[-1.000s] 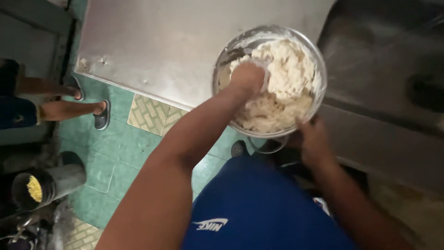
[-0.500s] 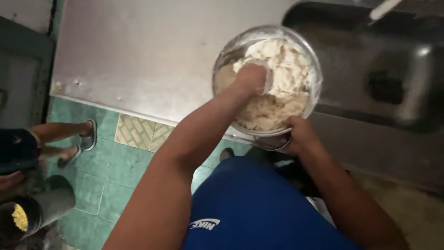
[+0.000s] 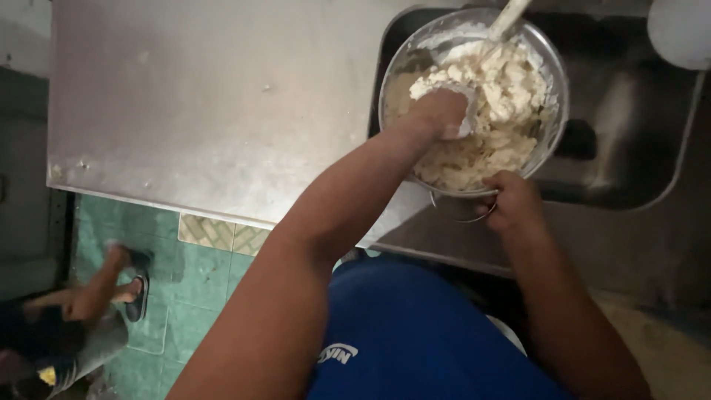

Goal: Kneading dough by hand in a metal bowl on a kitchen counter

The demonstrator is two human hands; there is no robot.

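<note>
A round metal bowl (image 3: 386,89) holds lumpy white dough (image 3: 507,92) and sits at the left edge of a steel sink (image 3: 629,148). My left hand (image 3: 441,115) is pushed into the dough with its fingers curled into it. On the near side, my right hand (image 3: 511,200) grips the bowl's rim. A white utensil handle (image 3: 509,16) sticks up out of the bowl at the far side.
A steel counter (image 3: 222,111) stretches left of the bowl. A white round object (image 3: 681,30) lies at the top right. Below the counter is green tiled floor (image 3: 185,318), where another person's sandalled foot (image 3: 126,281) stands at the lower left.
My left hand has kept working in the dough while my right hand stayed on the rim. The view has shifted, and the other person's feet have moved across the floor.
</note>
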